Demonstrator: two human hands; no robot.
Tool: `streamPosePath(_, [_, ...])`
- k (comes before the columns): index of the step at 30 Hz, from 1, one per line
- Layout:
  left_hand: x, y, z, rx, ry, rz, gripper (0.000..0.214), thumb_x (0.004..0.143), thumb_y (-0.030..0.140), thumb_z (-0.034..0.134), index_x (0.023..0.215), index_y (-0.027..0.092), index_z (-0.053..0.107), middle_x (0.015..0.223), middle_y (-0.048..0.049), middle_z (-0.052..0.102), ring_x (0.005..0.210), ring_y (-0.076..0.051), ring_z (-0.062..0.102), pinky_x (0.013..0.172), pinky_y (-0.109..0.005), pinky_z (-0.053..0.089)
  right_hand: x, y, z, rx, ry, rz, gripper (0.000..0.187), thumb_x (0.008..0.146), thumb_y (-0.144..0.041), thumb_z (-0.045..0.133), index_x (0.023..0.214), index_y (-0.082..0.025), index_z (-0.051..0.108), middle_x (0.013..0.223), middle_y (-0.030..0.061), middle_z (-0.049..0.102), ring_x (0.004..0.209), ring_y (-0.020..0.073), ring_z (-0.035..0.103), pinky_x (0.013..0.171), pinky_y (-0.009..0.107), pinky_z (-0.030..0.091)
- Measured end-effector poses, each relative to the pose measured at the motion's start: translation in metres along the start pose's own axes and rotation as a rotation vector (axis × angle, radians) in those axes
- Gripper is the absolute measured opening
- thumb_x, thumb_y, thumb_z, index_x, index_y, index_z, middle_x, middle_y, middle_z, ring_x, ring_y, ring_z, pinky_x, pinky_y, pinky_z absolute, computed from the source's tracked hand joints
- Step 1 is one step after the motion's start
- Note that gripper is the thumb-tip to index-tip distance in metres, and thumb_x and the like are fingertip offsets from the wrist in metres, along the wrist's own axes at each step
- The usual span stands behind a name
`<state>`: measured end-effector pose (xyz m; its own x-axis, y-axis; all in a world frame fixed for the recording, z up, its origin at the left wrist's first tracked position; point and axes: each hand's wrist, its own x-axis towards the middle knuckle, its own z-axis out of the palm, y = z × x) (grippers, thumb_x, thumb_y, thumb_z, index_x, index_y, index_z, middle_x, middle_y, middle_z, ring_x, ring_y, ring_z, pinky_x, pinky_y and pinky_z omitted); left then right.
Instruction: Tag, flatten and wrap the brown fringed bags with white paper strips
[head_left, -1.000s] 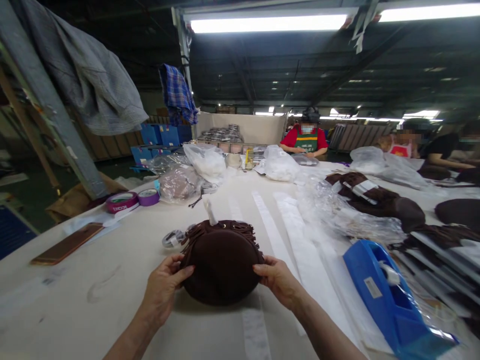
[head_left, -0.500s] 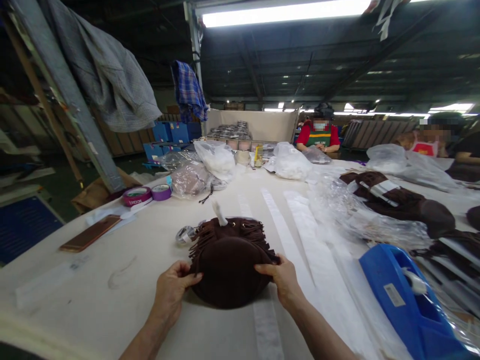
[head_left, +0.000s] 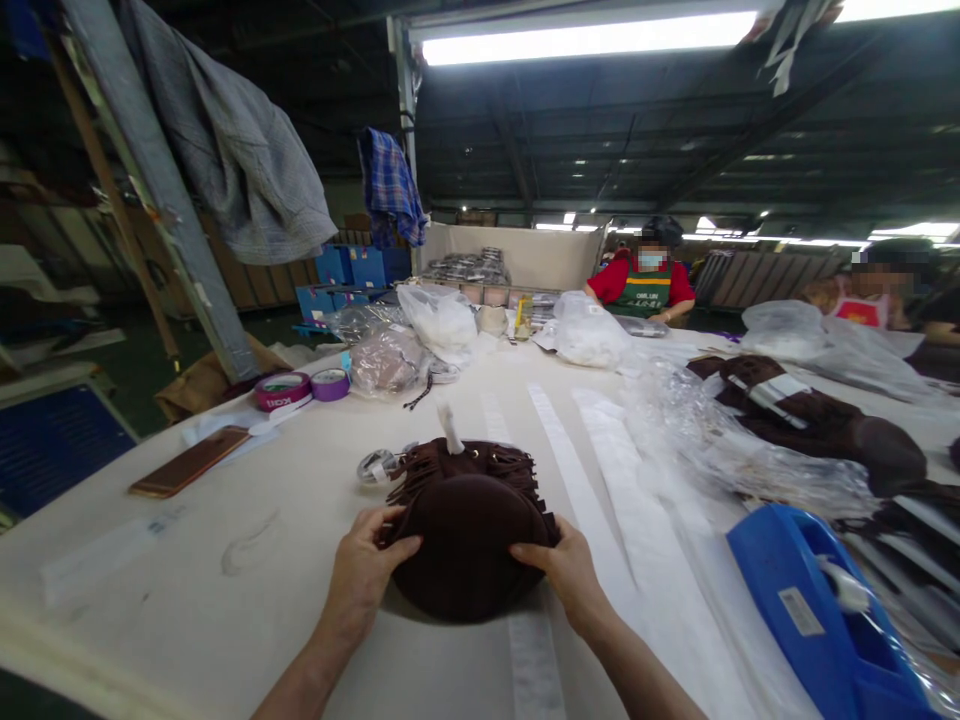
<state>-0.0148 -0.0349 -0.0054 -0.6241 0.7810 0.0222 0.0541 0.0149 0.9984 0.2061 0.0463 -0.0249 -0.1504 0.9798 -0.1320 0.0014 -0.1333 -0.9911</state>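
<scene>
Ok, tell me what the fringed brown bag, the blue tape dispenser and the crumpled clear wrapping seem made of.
Fringed brown bag: perhaps suede or an imitation, matte, from its dull front and cut strips.
Blue tape dispenser: probably moulded plastic, smooth, with rounded edges and even colour.
Crumpled clear wrapping: likely thin, glossy plastic film, see-through with bright creases.

Fluorescent tubes (head_left: 590,38) glow beneath the dark, beamed ceiling (head_left: 570,120) of a large workshop, where bright strips of light (head_left: 799,241) line the far end at right. A broad white table (head_left: 187,610) fills the foreground. At left, a slanting metal post (head_left: 161,200) stands above a dark green floor (head_left: 139,375), near a blue louvered panel (head_left: 60,440). Behind the table, a pale partition (head_left: 547,255) rises beside blue boxes (head_left: 379,265), with tan ribbed panels (head_left: 765,290) at right.
</scene>
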Motion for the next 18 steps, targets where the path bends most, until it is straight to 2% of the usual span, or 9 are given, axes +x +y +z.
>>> streamPosePath(3, [0.002, 0.003, -0.001, 0.037, -0.065, 0.033, 0.032, 0.044, 0.033, 0.074, 0.073, 0.019, 0.068, 0.091, -0.0014, 0.061, 0.095, -0.024, 0.053, 0.087, -0.032, 0.04, -0.003, -0.007, -0.002, -0.001, -0.052, -0.01, 0.029, 0.048, -0.017, 0.074, 0.075, -0.017, 0.064, 0.072, -0.0005, 0.068, 0.071, 0.0216, 0.059, 0.064, 0.029, 0.044])
streamPosePath(5, [0.001, 0.008, -0.002, 0.046, -0.17, 0.015, 0.034, 0.049, 0.034, 0.07, 0.079, 0.019, 0.069, 0.088, -0.0016, 0.065, 0.092, -0.024, 0.057, 0.084, -0.033, 0.043, -0.006, -0.015, -0.005, 0.005, -0.08, -0.022, 0.032, 0.049, -0.018, 0.073, 0.079, -0.018, 0.064, 0.076, -0.001, 0.068, 0.075, 0.0207, 0.058, 0.068, 0.029, 0.044])
streamPosePath(8, [-0.002, 0.014, -0.003, 0.075, -0.304, 0.002, 0.033, 0.055, 0.034, 0.067, 0.083, 0.018, 0.067, 0.08, -0.0005, 0.067, 0.088, -0.024, 0.059, 0.081, -0.032, 0.044, -0.007, -0.026, -0.011, 0.004, -0.11, -0.023, 0.025, 0.052, -0.021, 0.072, 0.075, -0.018, 0.063, 0.067, -0.0043, 0.063, 0.068, 0.0158, 0.054, 0.063, 0.026, 0.04])
streamPosePath(11, [-0.001, 0.019, -0.006, 0.123, -0.337, 0.022, 0.027, 0.055, 0.033, 0.067, 0.077, 0.018, 0.066, 0.077, 0.001, 0.065, 0.083, -0.022, 0.058, 0.078, -0.03, 0.044, -0.007, -0.032, -0.014, -0.003, -0.138, 0.006, 0.018, 0.051, -0.022, 0.07, 0.065, -0.017, 0.061, 0.054, -0.0063, 0.053, 0.056, 0.0111, 0.045, 0.053, 0.023, 0.033])
streamPosePath(15, [0.005, 0.029, -0.015, 0.166, -0.382, 0.031, 0.026, 0.054, 0.034, 0.069, 0.073, 0.018, 0.064, 0.07, 0.0023, 0.062, 0.072, -0.018, 0.054, 0.068, -0.027, 0.042, -0.008, -0.034, -0.013, 0.019, -0.139, 0.067, 0.018, 0.049, -0.022, 0.069, 0.058, -0.017, 0.054, 0.047, -0.008, 0.044, 0.049, 0.0077, 0.035, 0.046, 0.022, 0.023])
streamPosePath(18, [0.009, 0.039, -0.023, 0.201, -0.433, 0.025, 0.026, 0.053, 0.035, 0.071, 0.071, 0.017, 0.063, 0.067, 0.0031, 0.06, 0.069, -0.016, 0.052, 0.065, -0.025, 0.04, -0.01, -0.036, -0.01, 0.055, -0.144, 0.093, 0.023, 0.047, -0.022, 0.069, 0.056, -0.018, 0.048, 0.046, -0.0087, 0.042, 0.047, 0.0067, 0.033, 0.046, 0.022, 0.021])
